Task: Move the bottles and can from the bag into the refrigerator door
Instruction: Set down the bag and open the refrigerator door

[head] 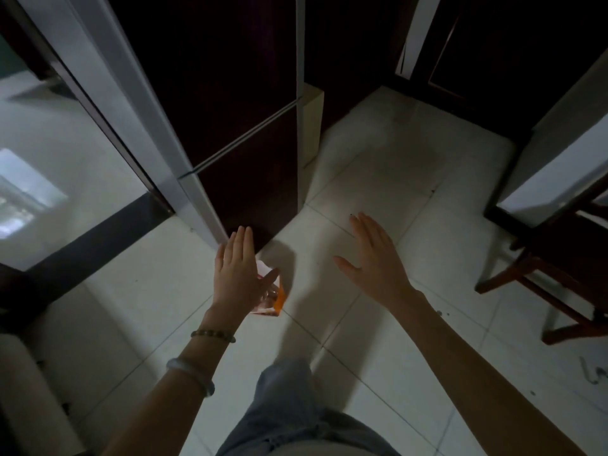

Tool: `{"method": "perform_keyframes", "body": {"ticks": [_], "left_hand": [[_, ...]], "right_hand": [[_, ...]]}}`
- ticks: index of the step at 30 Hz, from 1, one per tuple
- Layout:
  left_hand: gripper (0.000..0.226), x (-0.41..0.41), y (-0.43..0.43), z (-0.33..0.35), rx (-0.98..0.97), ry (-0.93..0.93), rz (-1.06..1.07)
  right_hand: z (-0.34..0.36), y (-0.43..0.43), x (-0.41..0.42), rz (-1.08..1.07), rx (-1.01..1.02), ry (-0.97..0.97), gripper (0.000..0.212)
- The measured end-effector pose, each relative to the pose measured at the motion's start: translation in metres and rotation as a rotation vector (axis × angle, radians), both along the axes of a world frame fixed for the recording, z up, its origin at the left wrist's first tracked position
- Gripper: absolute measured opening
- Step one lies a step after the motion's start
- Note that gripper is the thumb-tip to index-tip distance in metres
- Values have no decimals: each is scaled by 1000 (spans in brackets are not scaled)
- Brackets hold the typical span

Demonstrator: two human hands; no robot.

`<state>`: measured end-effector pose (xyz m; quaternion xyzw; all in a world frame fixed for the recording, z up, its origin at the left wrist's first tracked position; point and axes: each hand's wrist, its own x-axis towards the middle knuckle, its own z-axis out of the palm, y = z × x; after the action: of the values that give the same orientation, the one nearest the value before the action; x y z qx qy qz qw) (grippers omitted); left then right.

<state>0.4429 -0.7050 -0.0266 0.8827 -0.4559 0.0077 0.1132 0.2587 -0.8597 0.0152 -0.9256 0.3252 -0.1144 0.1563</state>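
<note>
A tall dark refrigerator (pixel 237 126) with silver edges stands ahead of me, both doors closed. On the floor at its foot sits a small pink and orange bag (pixel 274 296), mostly hidden behind my left hand (pixel 235 274). What is inside the bag is too dark and covered to make out. My left hand hovers flat over the bag with fingers straight, holding nothing. My right hand (pixel 375 258) is spread wide over the bare floor to the right of the bag, also empty.
White floor tiles (pixel 378 179) stretch to the right of the refrigerator. A wooden chair (pixel 559 258) stands at the right edge beside a white-topped table (pixel 556 179). A dark threshold strip (pixel 98 245) leads to another room at left. My grey-trousered leg (pixel 286 406) is below.
</note>
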Motion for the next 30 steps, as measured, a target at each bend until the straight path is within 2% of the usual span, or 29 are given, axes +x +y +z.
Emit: {"method": "perform_keyframes", "body": {"ticks": [10, 18, 30], "left_hand": [[93, 52, -94, 1, -8, -39, 11], [90, 100, -153, 9, -43, -18, 111], [92, 164, -164, 36, -51, -126, 388]], "right_hand": [[-8, -97, 45, 30, -26, 21, 77], [0, -170, 118, 183, -22, 12, 77], [18, -210, 223, 445, -50, -74, 76]]}}
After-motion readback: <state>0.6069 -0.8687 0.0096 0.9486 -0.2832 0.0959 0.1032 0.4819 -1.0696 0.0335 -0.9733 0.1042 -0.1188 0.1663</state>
